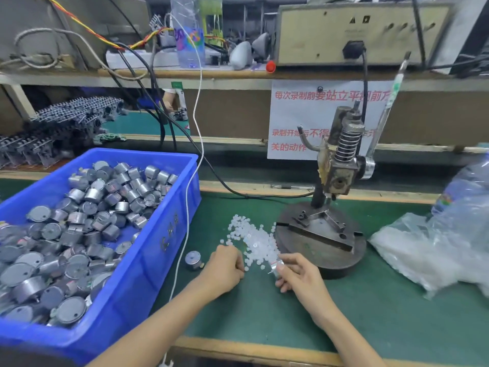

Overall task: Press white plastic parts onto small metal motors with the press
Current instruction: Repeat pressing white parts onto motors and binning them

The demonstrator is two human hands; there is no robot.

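Green matting point(344, 313) holds the white plastic parts point(255, 241) heaped beside the press point(340, 168), handy. My right hand point(301, 278) grips a motor point(276, 268) for capping. My left hand point(227, 268) curls at the heap, and I cannot tell whether it holds one.

A white paper sign point(299, 120) with red characters hangs under the shelf point(225, 74). On the shelf sit a beige metal box point(330, 33), a clear plastic bottle point(189, 35) and a red cap point(270, 67). A white cable point(197, 123) hangs down to the green mat point(370, 313). Crumpled clear plastic bags point(436, 250) lie at right
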